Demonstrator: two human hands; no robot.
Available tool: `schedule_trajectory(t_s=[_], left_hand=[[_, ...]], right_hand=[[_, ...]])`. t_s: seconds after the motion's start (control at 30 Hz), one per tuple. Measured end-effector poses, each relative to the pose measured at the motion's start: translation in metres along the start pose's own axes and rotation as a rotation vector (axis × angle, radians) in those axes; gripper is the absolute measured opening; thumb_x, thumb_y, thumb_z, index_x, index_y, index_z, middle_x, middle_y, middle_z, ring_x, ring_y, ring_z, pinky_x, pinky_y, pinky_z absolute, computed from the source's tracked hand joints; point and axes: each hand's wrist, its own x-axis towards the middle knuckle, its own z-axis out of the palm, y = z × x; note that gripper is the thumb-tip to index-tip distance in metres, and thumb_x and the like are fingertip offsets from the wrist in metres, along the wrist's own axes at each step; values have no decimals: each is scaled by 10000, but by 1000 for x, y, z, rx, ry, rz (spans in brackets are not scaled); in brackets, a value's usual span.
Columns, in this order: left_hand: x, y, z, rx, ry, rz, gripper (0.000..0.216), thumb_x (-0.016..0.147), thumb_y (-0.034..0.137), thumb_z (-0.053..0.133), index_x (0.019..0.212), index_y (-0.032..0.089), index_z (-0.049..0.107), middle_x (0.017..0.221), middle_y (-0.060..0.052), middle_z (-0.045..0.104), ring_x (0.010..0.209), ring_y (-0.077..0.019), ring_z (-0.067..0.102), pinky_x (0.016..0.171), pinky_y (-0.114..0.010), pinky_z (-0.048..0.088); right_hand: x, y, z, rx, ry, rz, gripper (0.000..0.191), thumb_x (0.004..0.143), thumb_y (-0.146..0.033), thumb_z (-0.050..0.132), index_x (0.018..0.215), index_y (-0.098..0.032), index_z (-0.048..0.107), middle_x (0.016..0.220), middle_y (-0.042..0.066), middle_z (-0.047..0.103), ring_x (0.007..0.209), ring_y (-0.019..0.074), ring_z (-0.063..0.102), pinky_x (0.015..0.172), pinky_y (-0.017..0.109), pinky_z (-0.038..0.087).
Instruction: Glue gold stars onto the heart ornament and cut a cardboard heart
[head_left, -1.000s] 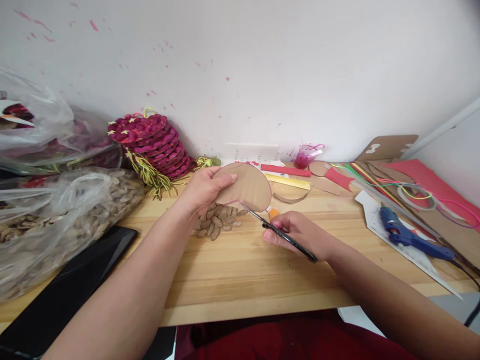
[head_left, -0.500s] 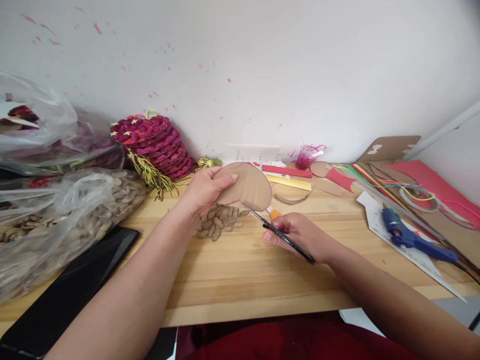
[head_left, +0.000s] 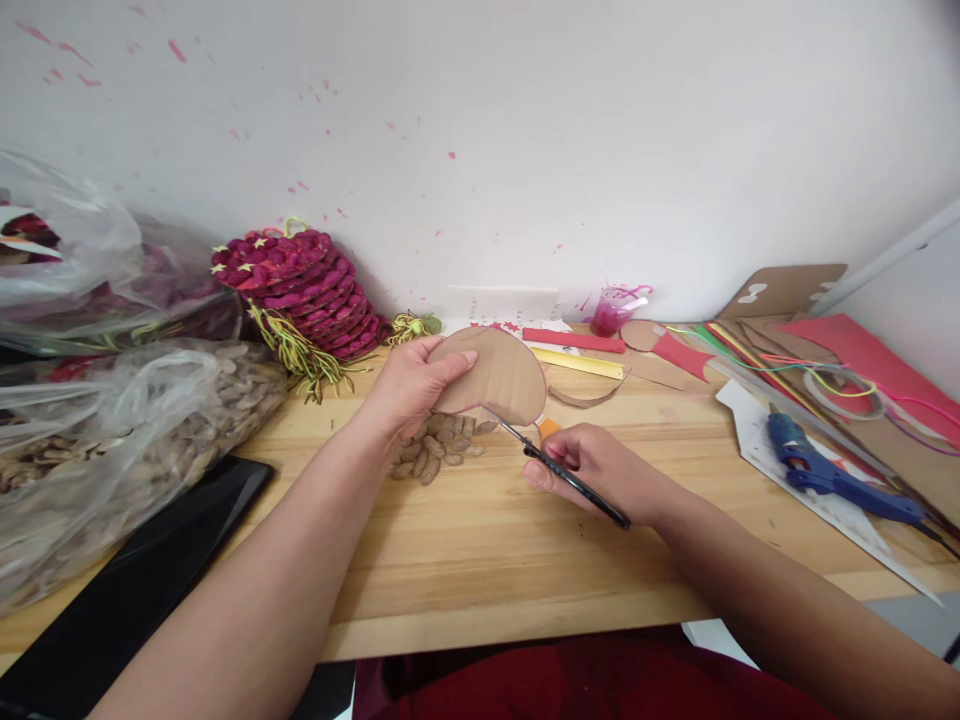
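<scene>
My left hand (head_left: 424,378) grips a rounded piece of brown cardboard (head_left: 501,372) by its left side, thumb on top. The cardboard has a dark reddish edge and is held above the table. Black-handled scissors (head_left: 576,482) are in my right hand (head_left: 592,465), its fingers closed around the handles. Their blade tips meet the cardboard's near edge; whether the blades are apart there I cannot tell. Beneath the cardboard lies a heap of brown seed-like pieces (head_left: 431,450), partly hidden by my left hand. An orange-and-white item (head_left: 550,427) shows just behind my right hand.
Clear plastic bags (head_left: 225,400) of brown pieces and a black tablet-like slab (head_left: 142,580) lie left. A stack of magenta decorated discs (head_left: 307,290) leans at the wall. Right are a blue glue gun (head_left: 832,480), tape roll (head_left: 844,393) and red sheets (head_left: 885,350). A pink-stained cup (head_left: 611,315) stands behind.
The camera view has shifted slightly. Both hands, the cardboard and the scissors keep nearly the same positions, with the scissors still at the cardboard's near edge.
</scene>
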Motion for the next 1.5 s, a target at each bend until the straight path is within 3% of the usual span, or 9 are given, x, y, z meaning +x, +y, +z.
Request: schedule_trajectory(t_s=[0.7, 0.87, 1.03, 1.33, 1.5], left_hand=[[2, -8, 2, 5, -6, 13, 469, 576, 331, 872, 973, 137, 717, 836, -42, 728, 645, -167, 654, 524, -258, 542], [-2, -23, 12, -7, -79, 37, 438, 623, 372, 862, 981, 157, 729, 878, -54, 744, 671, -169, 660, 573, -258, 548], [-9, -33, 21, -32, -161, -28, 451, 629, 363, 864, 1018, 170, 740, 889, -67, 754, 689, -176, 679, 607, -255, 552], [-10, -39, 23, 0, -142, -62, 451, 606, 359, 873, 973, 143, 727, 844, -65, 751, 638, -161, 660, 555, -234, 525], [-10, -37, 24, -26, -104, -62, 476, 584, 343, 882, 980, 137, 714, 863, -69, 750, 658, -163, 667, 569, -243, 542]], right_hand=[[0, -6, 0, -146, 18, 15, 515, 849, -573, 583, 571, -196, 367, 575, -46, 276, 547, 103, 276, 495, 263, 193], [-14, 1, -12, -180, -11, 39, 537, 841, -637, 563, 577, -193, 417, 578, -39, 323, 550, 109, 315, 511, 261, 222], [-29, 9, -24, -234, -44, 74, 568, 822, -687, 555, 566, -187, 467, 575, -34, 353, 552, 114, 336, 518, 260, 227], [-26, 15, -26, -394, -46, 78, 637, 835, -764, 469, 569, -185, 468, 562, -21, 425, 540, 115, 374, 533, 277, 231], [-30, 17, -31, -390, -52, 120, 634, 794, -777, 523, 563, -190, 466, 551, -31, 393, 533, 111, 345, 525, 271, 236]])
